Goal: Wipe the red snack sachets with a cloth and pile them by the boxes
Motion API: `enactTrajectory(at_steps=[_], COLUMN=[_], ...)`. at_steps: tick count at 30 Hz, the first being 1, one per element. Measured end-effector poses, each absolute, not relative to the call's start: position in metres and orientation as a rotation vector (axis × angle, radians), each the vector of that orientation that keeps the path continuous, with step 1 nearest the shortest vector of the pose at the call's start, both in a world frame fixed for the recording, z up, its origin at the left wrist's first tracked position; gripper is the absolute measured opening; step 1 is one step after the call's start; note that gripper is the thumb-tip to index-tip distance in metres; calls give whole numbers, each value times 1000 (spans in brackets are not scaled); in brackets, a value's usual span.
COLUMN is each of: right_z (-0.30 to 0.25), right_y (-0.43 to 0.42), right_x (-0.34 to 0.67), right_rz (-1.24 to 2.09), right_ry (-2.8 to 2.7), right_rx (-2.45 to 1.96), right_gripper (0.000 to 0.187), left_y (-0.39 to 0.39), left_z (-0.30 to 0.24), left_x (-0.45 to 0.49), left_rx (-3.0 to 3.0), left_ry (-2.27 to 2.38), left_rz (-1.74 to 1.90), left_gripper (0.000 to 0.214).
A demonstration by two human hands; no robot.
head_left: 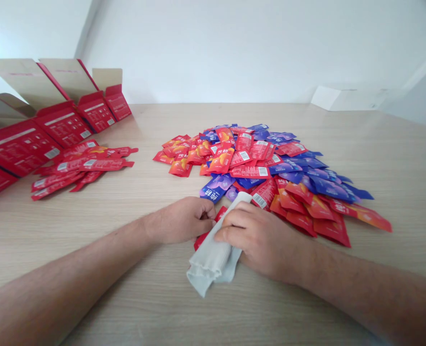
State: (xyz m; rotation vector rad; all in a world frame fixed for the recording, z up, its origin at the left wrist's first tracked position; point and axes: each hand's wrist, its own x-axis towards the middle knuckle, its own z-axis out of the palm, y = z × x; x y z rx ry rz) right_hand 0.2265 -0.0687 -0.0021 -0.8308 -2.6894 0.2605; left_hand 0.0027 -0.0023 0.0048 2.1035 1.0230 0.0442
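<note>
My right hand [258, 238] is closed around a folded pale grey-green cloth [213, 254], whose loose end hangs toward me. Under and beside the cloth shows part of a red sachet [201, 240]. My left hand [184, 218] has its fingers curled, with thumb and forefinger pinched at the left edge of that sachet. Just beyond both hands spreads a heap of red-orange sachets [222, 158] and purple-blue sachets [321, 185]. One purple sachet [216, 186] lies close past my left fingertips.
Several open red cardboard boxes [63, 122] stand in a row along the left. In front of them lies a smaller pile of red sachets [86, 166]. A white box [346, 98] sits at the back right of the wooden table [144, 307], against the wall.
</note>
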Motion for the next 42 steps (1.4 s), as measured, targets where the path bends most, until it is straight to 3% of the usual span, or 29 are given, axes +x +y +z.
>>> enactTrajectory(at_steps=[4, 9, 13, 19, 24, 29, 34, 42], right_z=[-1, -4, -3, -4, -3, -5, 0, -4], right_y=[-68, -68, -68, -67, -65, -66, -68, -67], right_x=[225, 226, 226, 226, 225, 226, 224, 226], right_rz=[263, 256, 266, 250, 269, 258, 270, 246], right_ry=[-2759, -2645, -2733, -2646, -2750, -2638, -2747, -2678], right_rx=[-743, -879, -730, -869, -713, -868, -713, -808], right_gripper=[14, 22, 13, 22, 12, 21, 13, 21], left_y=[-1, -3, -2, -2, -1, -2, 0, -1], left_z=[4, 5, 5, 3, 3, 3, 3, 2], left_x=[2, 2, 2, 1, 1, 2, 1, 1], left_rx=[2120, 2086, 2115, 2096, 2128, 2092, 2118, 2090], left_ry=[1011, 1015, 1014, 1009, 1004, 1004, 991, 1010], left_rz=[47, 33, 42, 38, 57, 45, 63, 43], left_gripper=[7, 8, 7, 9, 9, 9, 8, 7])
